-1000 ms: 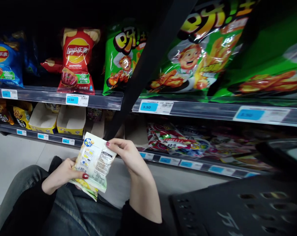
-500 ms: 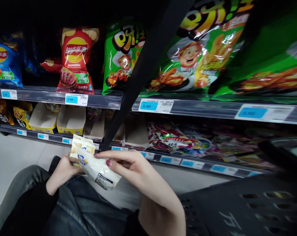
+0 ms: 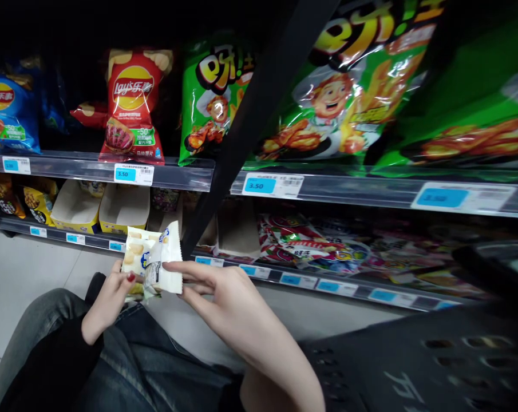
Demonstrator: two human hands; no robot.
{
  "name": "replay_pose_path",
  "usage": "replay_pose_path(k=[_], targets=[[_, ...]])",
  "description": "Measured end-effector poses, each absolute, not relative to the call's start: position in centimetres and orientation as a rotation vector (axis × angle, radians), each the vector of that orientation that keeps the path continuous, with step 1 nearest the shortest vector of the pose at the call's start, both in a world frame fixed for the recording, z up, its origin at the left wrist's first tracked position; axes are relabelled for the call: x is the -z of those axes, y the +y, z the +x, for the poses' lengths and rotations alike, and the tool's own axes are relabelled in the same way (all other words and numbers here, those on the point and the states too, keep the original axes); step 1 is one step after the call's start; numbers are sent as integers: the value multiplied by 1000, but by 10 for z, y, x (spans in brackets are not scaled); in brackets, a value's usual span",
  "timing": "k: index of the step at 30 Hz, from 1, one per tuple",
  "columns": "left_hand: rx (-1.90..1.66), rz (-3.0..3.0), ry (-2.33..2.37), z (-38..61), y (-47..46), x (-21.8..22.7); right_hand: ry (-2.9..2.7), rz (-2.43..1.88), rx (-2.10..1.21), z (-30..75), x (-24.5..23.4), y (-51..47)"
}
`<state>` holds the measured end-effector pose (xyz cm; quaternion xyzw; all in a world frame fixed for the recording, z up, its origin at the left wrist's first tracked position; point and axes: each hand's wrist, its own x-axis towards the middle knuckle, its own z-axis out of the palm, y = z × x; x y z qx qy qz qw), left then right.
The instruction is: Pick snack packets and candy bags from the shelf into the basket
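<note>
My left hand (image 3: pixel 107 302) grips a cream-coloured snack packet (image 3: pixel 134 250) with pale puffs and blue lettering on it. The red-nailed thumb presses on its front. Another white snack packet (image 3: pixel 169 254) stands nearly upright against it, overlapping its right side. My right hand (image 3: pixel 233 297) is closed on this white packet's right edge, fingers in front and thumb below. Under them a yellow-green packet edge (image 3: pixel 135 290) shows at my left hand; the rest of it is hidden. Both hands are above my lap, in front of the bottom shelf.
Two open cardboard trays (image 3: pixel 123 214) stand on the bottom shelf, with colourful candy bags (image 3: pixel 293 240) to the right. A red chip bag (image 3: pixel 132 106) and green snack bags (image 3: pixel 327 103) fill the upper shelf. A dark slanted post (image 3: pixel 250 109) divides the shelves. A grey basket (image 3: pixel 370 366) is at lower right.
The white packet has turned from lying slanted toward me to nearly upright against the cream one. My right hand has shifted its hold to the packet's right edge, and my left thumb now shows in front.
</note>
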<state>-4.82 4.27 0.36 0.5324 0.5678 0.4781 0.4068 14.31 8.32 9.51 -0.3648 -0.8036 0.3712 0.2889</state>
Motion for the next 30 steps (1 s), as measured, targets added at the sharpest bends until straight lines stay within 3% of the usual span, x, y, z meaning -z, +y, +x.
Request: replay_pose_path(k=[5, 9, 16, 23, 30], targets=[[-1069, 1551, 1352, -46, 45, -2, -2138, -1021, -382, 127, -91, 91], [-1037, 1494, 1345, -41, 44, -7, -2122, -1063, -229, 113, -85, 97], [-1042, 1347, 1328, -41, 45, -3, -1994, -1051, -692, 129, -75, 113], [-995, 1114, 1082, -41, 42, -9, -1693, -1099, -1376, 152, -47, 139], [-1032, 969, 1087, -37, 42, -8, -1543, -1179, -1422, 140, -33, 149]])
